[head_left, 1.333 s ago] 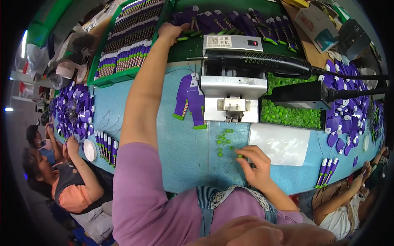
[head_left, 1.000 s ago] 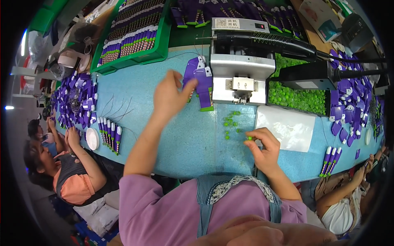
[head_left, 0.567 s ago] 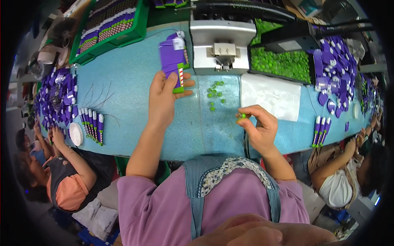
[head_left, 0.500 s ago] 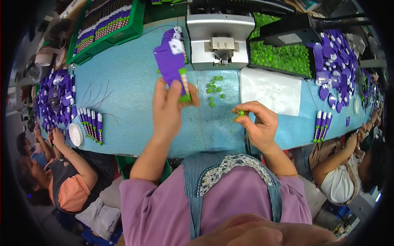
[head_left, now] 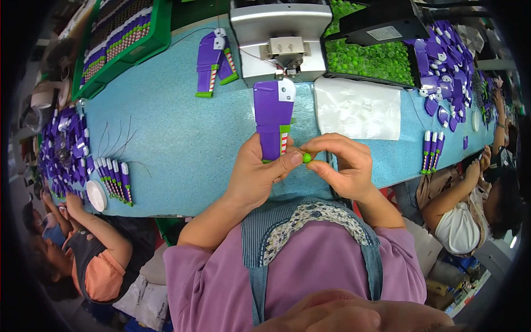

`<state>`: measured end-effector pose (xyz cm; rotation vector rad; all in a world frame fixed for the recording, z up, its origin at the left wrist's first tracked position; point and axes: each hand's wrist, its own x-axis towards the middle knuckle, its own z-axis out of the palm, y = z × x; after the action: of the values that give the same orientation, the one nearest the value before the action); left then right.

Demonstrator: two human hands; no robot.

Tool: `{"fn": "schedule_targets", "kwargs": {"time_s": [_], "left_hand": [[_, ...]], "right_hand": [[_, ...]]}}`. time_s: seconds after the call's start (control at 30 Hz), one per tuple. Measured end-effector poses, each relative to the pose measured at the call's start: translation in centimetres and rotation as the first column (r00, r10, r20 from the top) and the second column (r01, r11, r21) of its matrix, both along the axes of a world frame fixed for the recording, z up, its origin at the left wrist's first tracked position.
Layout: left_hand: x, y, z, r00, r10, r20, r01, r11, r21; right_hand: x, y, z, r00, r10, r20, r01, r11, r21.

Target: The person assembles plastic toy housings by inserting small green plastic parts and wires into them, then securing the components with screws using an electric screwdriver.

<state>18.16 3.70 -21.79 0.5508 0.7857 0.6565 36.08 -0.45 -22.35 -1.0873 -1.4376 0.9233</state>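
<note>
My left hand (head_left: 255, 176) is closed around the lower end of a purple plastic wing piece (head_left: 272, 108), which has a white corner, a green band and a red-and-white striped edge. The piece stands out away from me, above the table. Between thumb and forefinger, my right hand (head_left: 349, 169) pinches a small round green cap (head_left: 307, 158). The cap is right beside my left thumb, near the lower end of the wing piece. Whether the two parts touch, I cannot tell.
Beyond my hands stands a silver bench machine (head_left: 243, 33). More purple wing pieces (head_left: 206, 61) lie left of it. A black tray of green caps (head_left: 365, 63) is at the right, behind a white sheet (head_left: 359, 110). A green crate (head_left: 160, 41) stands far left. Co-workers sit at both sides.
My left hand has swung the wing piece right and toward me, in front of the machine. My right hand has brought the green cap left, up to it. The view has shifted slightly.
</note>
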Motion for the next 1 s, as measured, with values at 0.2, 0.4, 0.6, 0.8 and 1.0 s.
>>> {"fn": "schedule_targets", "kwargs": {"time_s": [0.2,0.4,0.6,0.8,1.0], "left_hand": [[1.9,0.3,-0.3,0.995,-0.073,-0.066,0.081,0.988,0.130],[1.6,0.7,-2.4,0.995,-0.051,-0.089,0.081,0.925,0.372],[2.4,0.3,-1.6,0.979,-0.076,-0.187,0.144,0.912,0.384],[2.1,-0.1,-1.7,0.996,-0.055,-0.069,0.079,0.904,0.421],[3.3,-0.5,-1.3,0.994,0.100,-0.039,-0.062,0.833,0.549]], "right_hand": [[2.1,0.0,0.5,0.980,-0.057,0.192,0.043,0.996,0.076],[9.7,0.8,-1.8,0.630,-0.437,0.642,0.415,0.888,0.198],[12.3,0.7,-3.3,0.390,-0.432,0.813,0.397,0.876,0.275],[10.8,0.4,-1.8,0.530,-0.461,0.712,0.413,0.873,0.259],[6.2,-0.8,0.2,0.979,-0.203,0.032,0.205,0.972,-0.118]]}}
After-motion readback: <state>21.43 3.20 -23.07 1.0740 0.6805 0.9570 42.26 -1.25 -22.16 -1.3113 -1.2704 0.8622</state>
